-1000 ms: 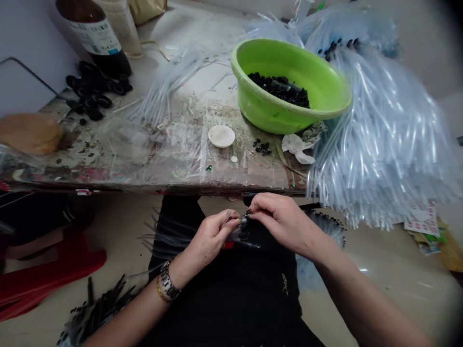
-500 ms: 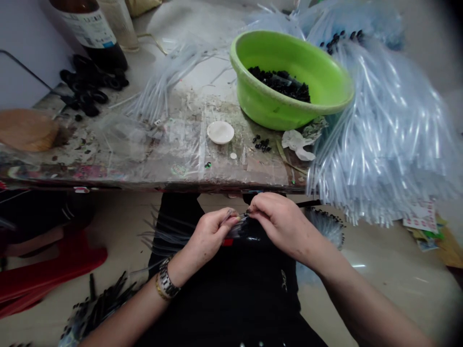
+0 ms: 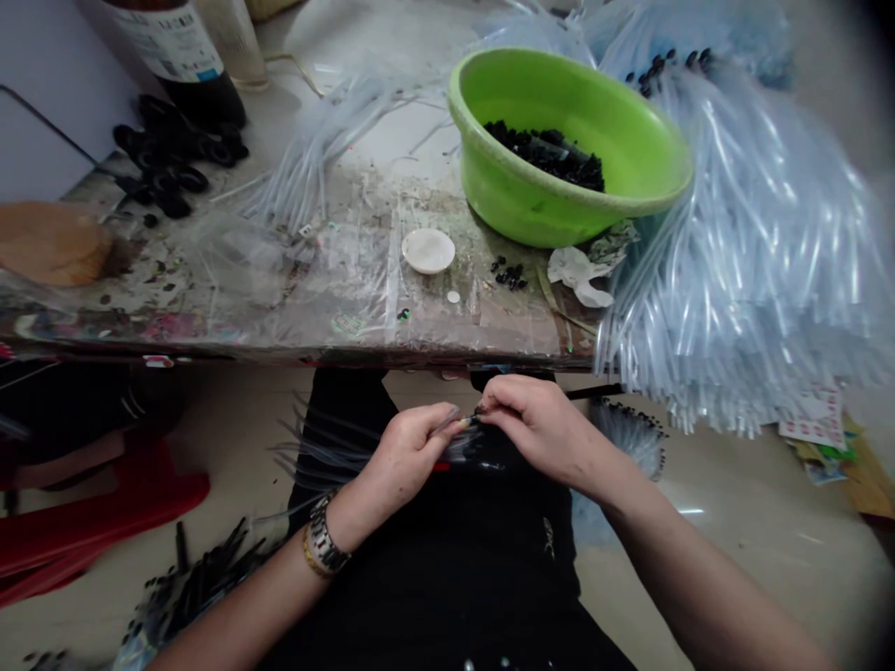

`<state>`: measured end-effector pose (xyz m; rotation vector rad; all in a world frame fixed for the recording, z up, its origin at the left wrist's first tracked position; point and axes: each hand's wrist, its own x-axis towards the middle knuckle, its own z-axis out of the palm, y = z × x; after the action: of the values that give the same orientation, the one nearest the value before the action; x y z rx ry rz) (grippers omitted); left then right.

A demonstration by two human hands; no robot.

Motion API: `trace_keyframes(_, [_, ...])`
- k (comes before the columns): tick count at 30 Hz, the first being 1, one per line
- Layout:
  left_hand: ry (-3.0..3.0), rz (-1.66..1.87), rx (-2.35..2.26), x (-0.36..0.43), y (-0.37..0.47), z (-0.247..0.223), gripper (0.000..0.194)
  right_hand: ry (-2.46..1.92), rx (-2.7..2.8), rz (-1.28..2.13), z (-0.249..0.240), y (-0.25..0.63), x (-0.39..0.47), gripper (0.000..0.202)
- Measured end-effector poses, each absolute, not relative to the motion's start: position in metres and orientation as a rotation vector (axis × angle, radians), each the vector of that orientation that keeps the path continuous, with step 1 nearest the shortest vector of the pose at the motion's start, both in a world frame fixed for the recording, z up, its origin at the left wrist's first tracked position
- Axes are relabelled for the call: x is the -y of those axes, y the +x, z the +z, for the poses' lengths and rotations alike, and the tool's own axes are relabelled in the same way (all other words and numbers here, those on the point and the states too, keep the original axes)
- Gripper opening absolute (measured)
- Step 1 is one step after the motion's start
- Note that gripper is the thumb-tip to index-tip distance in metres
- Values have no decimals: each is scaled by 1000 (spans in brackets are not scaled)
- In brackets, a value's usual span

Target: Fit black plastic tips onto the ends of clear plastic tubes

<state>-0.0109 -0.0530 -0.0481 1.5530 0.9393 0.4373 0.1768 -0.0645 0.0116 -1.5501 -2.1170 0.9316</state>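
Above my lap, just below the table edge, my left hand (image 3: 412, 452) pinches the end of a thin clear plastic tube (image 3: 464, 420). My right hand (image 3: 535, 424) meets it fingertip to fingertip, pinching a small black piece (image 3: 478, 411) at the tube's end. Whether that piece sits on or in the tube is too small to tell. More clear tubes (image 3: 318, 447) lie across my thighs beneath the left wrist, which wears a metal watch (image 3: 325, 536).
On the table stand a green basin (image 3: 566, 205) of small black parts, a white dish (image 3: 429, 252), loose black bits (image 3: 510, 275) and a dark bottle (image 3: 178, 65). Clear tubes (image 3: 755, 261) hang over the right edge. A red stool (image 3: 104, 513) is at left, beside another person's arm (image 3: 76, 466).
Both hands stay together at nearly the same spot, with only slight finger movement. The view has shifted a little.
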Motion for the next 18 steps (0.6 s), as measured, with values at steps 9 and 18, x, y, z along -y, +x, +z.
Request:
trace_keyframes(9, [1388, 438, -982, 52, -10, -50, 28, -1513, 1585, 1423, -13, 188, 57, 9])
trace_keyframes(18, [1295, 407, -956, 51, -9, -46, 23, -1424, 1380, 1627, -20, 189, 55, 11])
